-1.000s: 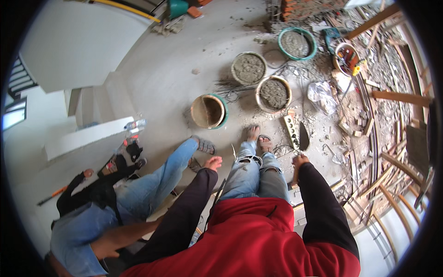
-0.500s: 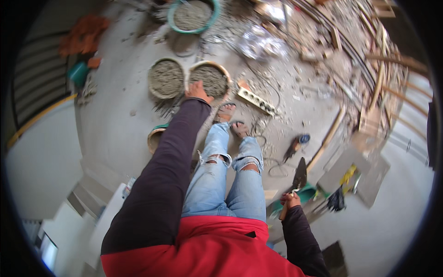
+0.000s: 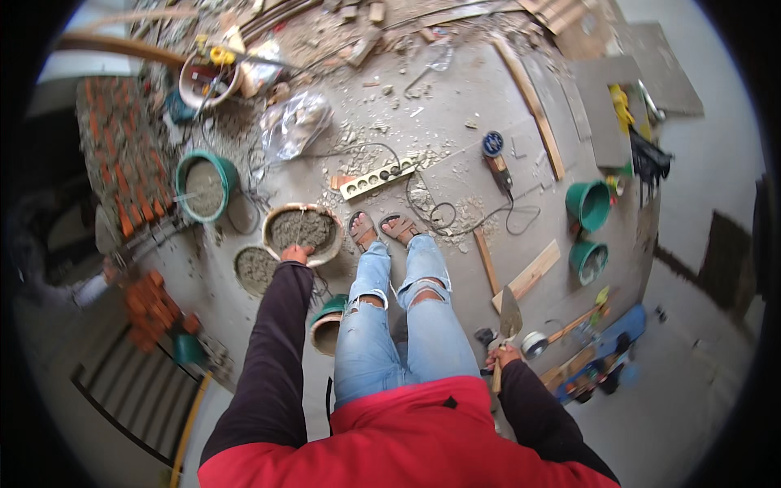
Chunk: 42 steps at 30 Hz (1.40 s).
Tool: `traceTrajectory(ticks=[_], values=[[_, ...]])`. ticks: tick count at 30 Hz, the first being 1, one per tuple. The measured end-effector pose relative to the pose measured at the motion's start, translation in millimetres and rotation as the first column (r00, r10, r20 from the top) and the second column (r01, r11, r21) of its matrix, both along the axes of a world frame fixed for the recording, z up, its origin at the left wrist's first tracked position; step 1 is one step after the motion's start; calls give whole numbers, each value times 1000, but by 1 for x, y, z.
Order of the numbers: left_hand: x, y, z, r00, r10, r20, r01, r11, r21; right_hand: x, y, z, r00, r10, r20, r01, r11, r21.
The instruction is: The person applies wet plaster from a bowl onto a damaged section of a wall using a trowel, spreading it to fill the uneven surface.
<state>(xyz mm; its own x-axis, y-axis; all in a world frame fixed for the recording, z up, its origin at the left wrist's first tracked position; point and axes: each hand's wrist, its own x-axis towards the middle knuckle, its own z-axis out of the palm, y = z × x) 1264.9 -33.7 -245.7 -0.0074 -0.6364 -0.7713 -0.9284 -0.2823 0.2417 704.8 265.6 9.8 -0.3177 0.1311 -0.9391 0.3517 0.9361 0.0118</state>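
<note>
My left hand [image 3: 298, 254] reaches down to the near rim of a pale bucket [image 3: 338, 250] filled with grey mortar [image 3: 299, 230]; its fingers are closed on the rim, the tips partly hidden against the mortar. Another mortar-filled bucket [image 3: 254, 269] stands close against it on the left. Off to my right side, my right hand [image 3: 503, 356] is wrapped round the wooden handle of a pointed trowel [image 3: 510, 315], whose metal blade points up and away from me.
A power strip [image 3: 378, 178] and an angle grinder [image 3: 497, 163] with its cord lie beyond my feet. Farther left are a green mortar bucket [image 3: 229, 172] and a brick stack [image 3: 122, 154]. Green buckets [image 3: 587, 205] and wooden boards [image 3: 533, 272] lie to the right.
The view has swung round to the right, bringing the brick stack and green buckets into sight. My left hand stays at the same bucket; the trowel remains in my right hand.
</note>
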Motion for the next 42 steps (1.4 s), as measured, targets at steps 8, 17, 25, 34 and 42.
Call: traceTrajectory(ticks=[8,17,25,34,42], values=[[2,-21,111,999,-23,-28,20,994,-108,27,32,46,965,-226,-131,191,953,-236],[-81,-68,150,354,874,-334,-856,446,261,-23,56,89,819,-502,-278,362,828,-428],[-176,-75,191,635,689,-349,-704,702,106,-99,132,57,621,-699,-354,530,708,-467],[-417,-18,294,485,779,-397,-795,582,173,-326,203,-43,712,-643,-284,544,760,-355],[-672,10,355,473,779,-411,-743,604,289,-577,284,0,637,-742,-208,635,658,-403]])
